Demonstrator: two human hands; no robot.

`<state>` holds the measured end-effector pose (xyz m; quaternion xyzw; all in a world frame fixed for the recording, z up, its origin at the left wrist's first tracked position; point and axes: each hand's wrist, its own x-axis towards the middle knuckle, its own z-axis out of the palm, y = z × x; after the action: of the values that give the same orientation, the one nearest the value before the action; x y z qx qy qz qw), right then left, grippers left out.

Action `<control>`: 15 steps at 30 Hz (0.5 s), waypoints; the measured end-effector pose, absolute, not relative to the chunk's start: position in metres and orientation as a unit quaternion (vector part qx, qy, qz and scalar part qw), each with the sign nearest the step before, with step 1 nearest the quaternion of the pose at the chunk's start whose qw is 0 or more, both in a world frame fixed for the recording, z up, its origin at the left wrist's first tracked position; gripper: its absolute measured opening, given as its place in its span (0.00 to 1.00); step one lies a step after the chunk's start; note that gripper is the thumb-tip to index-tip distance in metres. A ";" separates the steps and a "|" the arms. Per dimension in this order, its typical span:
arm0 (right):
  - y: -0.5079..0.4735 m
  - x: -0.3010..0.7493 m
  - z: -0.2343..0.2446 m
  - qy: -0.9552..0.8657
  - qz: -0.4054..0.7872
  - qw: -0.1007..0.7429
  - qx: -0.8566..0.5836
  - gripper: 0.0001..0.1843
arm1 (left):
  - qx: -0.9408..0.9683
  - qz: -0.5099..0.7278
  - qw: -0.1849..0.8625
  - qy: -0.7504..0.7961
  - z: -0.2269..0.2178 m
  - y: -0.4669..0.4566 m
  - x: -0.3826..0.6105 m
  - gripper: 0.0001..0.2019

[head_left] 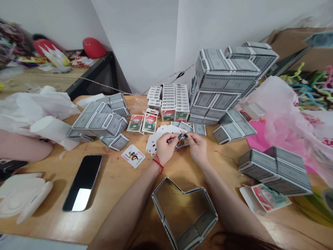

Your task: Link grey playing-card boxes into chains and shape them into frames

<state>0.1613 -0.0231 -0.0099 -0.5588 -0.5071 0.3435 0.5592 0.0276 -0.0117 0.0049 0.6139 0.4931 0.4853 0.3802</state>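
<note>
Over a fan of face-up playing cards [159, 133], my left hand [166, 145] and my right hand [197, 146] pinch a playing card [182, 139] between them, one at each side. My fingers cover part of it. A red cord circles my left wrist. Left of the fan lies a joker card [133, 156], face up and apart from the rest. Between my forearms stands an open heart-shaped frame [170, 227] built of grey-backed cards. Just beyond the fan are a few card-built pieces [197, 129].
Several boxed card decks [168, 104] stand at the back, beside a tall stack of card-built blocks [218, 86]. More card blocks [96, 119] sit at left. A phone [83, 184] lies at front left; an opened card box [270, 198] is at right.
</note>
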 end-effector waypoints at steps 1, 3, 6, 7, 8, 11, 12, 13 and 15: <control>-0.023 0.161 -0.010 -0.507 0.345 0.558 -0.559 0.11 | 0.613 0.487 0.382 0.491 0.004 -0.012 0.028 0.05; -0.023 0.161 -0.010 -0.508 0.349 0.556 -0.558 0.12 | 0.613 0.490 0.384 0.486 0.003 -0.012 0.028 0.05; -0.024 0.160 -0.010 -0.508 0.353 0.553 -0.558 0.12 | 0.615 0.493 0.383 0.482 0.002 -0.012 0.029 0.05; -0.024 0.160 -0.010 -0.507 0.355 0.553 -0.558 0.12 | 0.615 0.494 0.382 0.481 0.001 -0.012 0.029 0.04; -0.024 0.160 -0.010 -0.506 0.358 0.552 -0.558 0.12 | 0.616 0.494 0.380 0.481 0.001 -0.012 0.029 0.04; -0.024 0.161 -0.009 -0.505 0.378 0.549 -0.549 0.12 | 0.620 0.495 0.375 0.480 0.002 -0.011 0.030 0.04; -0.024 0.161 -0.009 -0.506 0.384 0.547 -0.545 0.12 | 0.622 0.494 0.371 0.480 0.001 -0.011 0.030 0.04; -0.024 0.161 -0.008 -0.509 0.389 0.544 -0.542 0.12 | 0.625 0.494 0.368 0.480 0.001 -0.011 0.030 0.04; -0.024 0.161 -0.007 -0.519 0.390 0.538 -0.537 0.12 | 0.630 0.494 0.360 0.478 0.001 -0.011 0.030 0.04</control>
<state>0.1607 -0.0238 -0.0067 -0.5371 -0.5190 0.3902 0.5384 0.0301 -0.0106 0.0011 0.6302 0.4781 0.4944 0.3603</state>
